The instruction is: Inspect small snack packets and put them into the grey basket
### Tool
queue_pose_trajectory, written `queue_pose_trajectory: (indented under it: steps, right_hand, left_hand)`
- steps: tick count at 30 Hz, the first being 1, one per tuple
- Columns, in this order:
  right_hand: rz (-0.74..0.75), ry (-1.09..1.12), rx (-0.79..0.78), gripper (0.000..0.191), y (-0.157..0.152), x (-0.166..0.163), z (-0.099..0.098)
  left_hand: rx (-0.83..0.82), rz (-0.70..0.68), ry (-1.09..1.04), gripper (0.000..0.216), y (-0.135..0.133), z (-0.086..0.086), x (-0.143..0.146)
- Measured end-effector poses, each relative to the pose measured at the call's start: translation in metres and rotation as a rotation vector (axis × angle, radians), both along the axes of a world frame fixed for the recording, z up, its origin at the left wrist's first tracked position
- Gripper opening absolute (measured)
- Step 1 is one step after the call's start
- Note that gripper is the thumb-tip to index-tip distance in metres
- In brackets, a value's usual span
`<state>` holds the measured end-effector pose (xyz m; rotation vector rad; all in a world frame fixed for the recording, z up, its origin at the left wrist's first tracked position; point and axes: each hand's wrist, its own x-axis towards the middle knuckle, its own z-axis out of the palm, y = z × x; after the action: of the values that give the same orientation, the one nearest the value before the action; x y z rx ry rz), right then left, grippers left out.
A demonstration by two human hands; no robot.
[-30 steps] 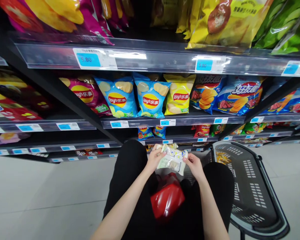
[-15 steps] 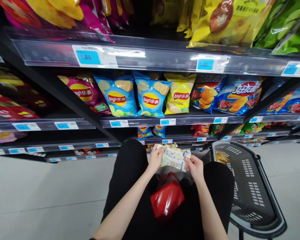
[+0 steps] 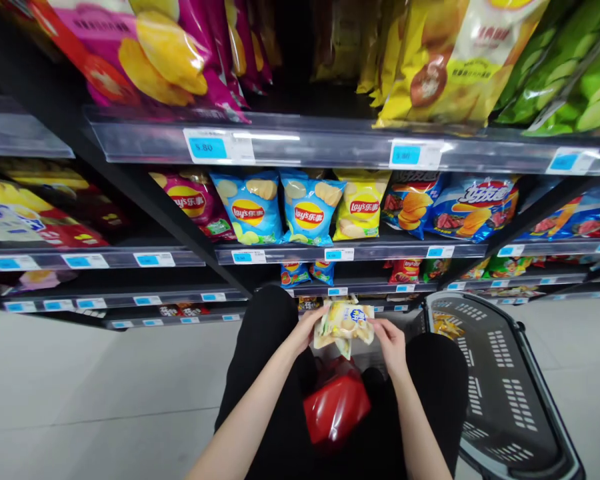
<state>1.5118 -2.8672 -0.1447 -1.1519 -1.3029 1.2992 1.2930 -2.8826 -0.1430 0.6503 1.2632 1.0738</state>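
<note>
I crouch in front of a snack shelf, with my knees in black trousers below me. Both hands hold a small pale yellow-and-white snack packet (image 3: 345, 323) between my knees. My left hand (image 3: 307, 328) pinches its left edge with closed fingers. My right hand (image 3: 391, 341) grips its right edge. A shiny red packet (image 3: 336, 408) rests on my lap just under the hands.
A dark plastic shopping basket (image 3: 500, 393) stands on the floor to my right, with a yellow packet (image 3: 444, 320) inside. Black shelves (image 3: 350, 252) hold rows of crisp bags (image 3: 307, 208) with blue price tags (image 3: 207, 148). Pale floor tiles (image 3: 90, 393) lie to the left.
The view has tilted and shifted slightly. The packet has been turned in my hands, now showing its yellower face and held more upright.
</note>
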Motion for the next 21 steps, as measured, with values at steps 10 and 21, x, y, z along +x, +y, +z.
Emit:
queue_pose_trajectory:
  steps: [10, 21]
  right_hand:
    - [-0.223, 0.143, -0.15, 0.034, -0.075, 0.018, 0.062]
    - [-0.684, -0.035, -0.264, 0.041, -0.122, 0.127, 0.068]
  left_hand:
    - [0.16, -0.044, 0.352, 0.044, -0.061, 0.093, 0.03]
    - [0.332, -0.429, 0.65, 0.031, -0.056, 0.149, 0.097]
